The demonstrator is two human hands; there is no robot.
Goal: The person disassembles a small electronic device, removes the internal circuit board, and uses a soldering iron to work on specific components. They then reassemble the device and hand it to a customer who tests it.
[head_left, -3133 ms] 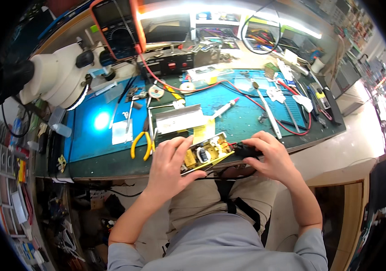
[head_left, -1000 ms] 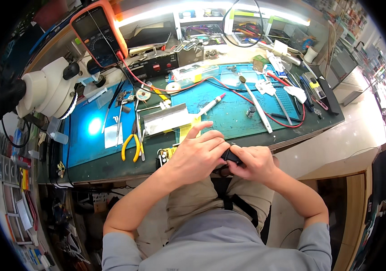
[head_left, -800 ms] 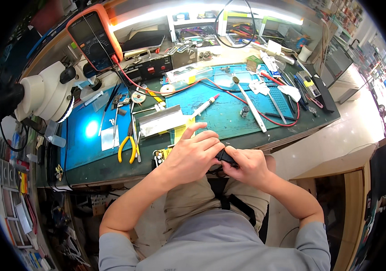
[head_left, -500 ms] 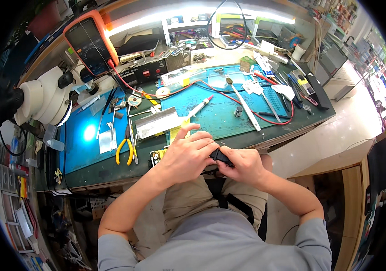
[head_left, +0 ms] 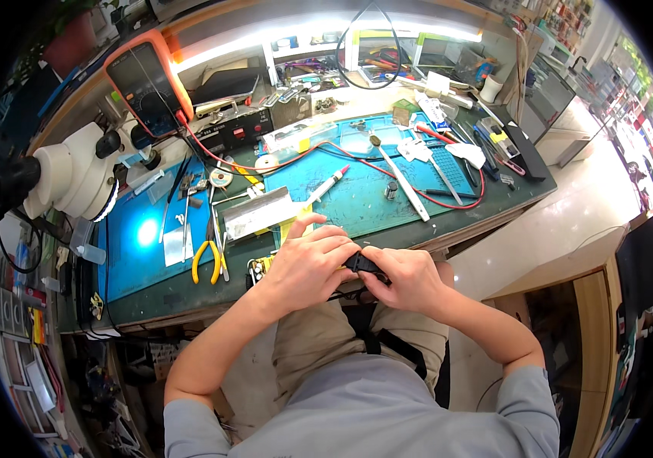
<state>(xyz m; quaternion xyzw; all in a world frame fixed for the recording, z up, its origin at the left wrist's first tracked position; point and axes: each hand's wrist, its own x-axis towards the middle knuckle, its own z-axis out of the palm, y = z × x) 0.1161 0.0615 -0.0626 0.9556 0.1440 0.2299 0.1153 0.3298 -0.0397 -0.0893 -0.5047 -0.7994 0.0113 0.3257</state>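
Observation:
Just in front of the bench edge, above my lap, both hands meet on a small black piece that looks like a plastic strap buckle [head_left: 362,263]. My left hand [head_left: 305,263] grips its left end with thumb and fingers, the index finger raised off it. On the other end, my right hand [head_left: 404,279] pinches with its thumb on top and fingers curled beneath. Part of the buckle is hidden by the fingers. Black straps [head_left: 403,353] lie over my lap below it.
On the bench are yellow-handled pliers [head_left: 206,261], a metal tray [head_left: 258,214], a syringe [head_left: 328,185], a white-handled brush [head_left: 404,183] and a small glass bottle [head_left: 391,190]. A microscope [head_left: 67,175] and an orange multimeter [head_left: 148,80] stand at left, with a red lead [head_left: 296,158] crossing the mat.
The whole scene has shifted slightly left in view. My hands stay together on the black buckle, which shows a little more between the fingers now.

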